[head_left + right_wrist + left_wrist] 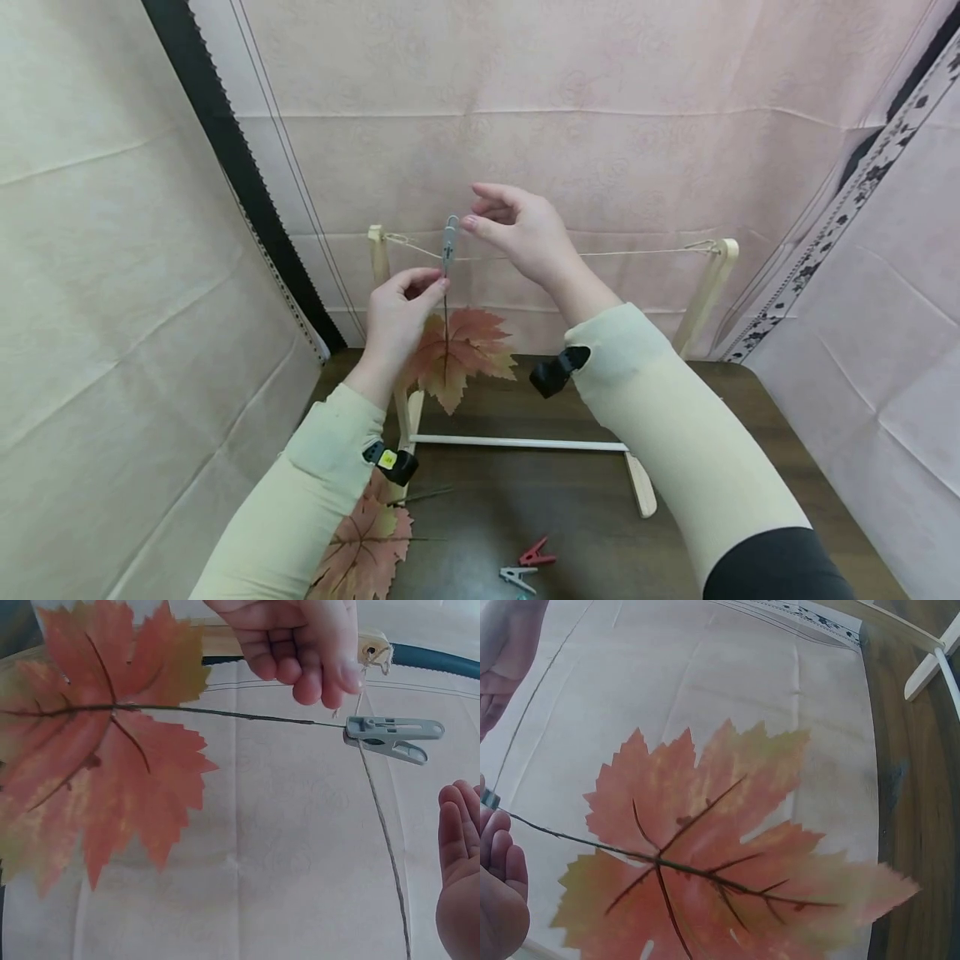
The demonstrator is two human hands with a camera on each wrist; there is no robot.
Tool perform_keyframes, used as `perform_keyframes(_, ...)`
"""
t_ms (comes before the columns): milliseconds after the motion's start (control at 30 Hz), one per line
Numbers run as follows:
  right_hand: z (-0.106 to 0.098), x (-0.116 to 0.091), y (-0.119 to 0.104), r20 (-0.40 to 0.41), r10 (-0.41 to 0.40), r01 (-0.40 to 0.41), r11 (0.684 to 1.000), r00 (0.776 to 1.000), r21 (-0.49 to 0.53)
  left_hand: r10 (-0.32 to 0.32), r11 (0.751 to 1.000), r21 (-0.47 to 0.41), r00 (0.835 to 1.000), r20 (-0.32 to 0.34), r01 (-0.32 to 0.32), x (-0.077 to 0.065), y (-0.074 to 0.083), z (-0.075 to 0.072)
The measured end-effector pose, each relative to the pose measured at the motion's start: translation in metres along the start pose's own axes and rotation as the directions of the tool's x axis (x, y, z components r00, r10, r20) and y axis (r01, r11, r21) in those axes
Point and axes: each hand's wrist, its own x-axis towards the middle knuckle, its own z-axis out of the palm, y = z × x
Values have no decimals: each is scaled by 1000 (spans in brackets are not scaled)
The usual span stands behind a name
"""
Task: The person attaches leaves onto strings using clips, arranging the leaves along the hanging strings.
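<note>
Pale pink cloth wall (637, 167) behind the grip (creased across), cream cloth panel (135, 292) to its left, floral border (843, 217) to its right, dark wooden tabletop (540, 492) below.

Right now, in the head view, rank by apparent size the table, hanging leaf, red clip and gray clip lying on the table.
1. Table
2. Hanging leaf
3. Red clip and gray clip on the table: too alike to rank

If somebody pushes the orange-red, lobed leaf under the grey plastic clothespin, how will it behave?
The leaf may swing: its thin dark stem hangs from the grey clothespin on beige string. It seems light, as that string dips only slightly. It also looks thin and flat, so it could bend.
</note>
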Motion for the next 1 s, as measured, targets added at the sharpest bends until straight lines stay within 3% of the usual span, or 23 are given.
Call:
perform_keyframes(267, 0, -14, 3, -10, -37, 37, 999, 999, 12, 1, 1000, -25, 1000, -2, -1, -14, 4, 0)
perform_keyframes(533, 5, -34, 12, 8, -61, 61, 998, 998, 21, 15, 1000, 21, 999, 38, -16, -25, 1, -4)
perform_keyframes(700, 8, -45, 21, 26, -74, 73, 997, 997, 14, -10, 999, 42, 994, 112, 5, -31, -4, -5)
perform_keyframes(1000, 14, -68, 44, 65, -86, 84, 996, 994, 32, -69, 991, 133, 963, 261, 35, -44, -20, -7)
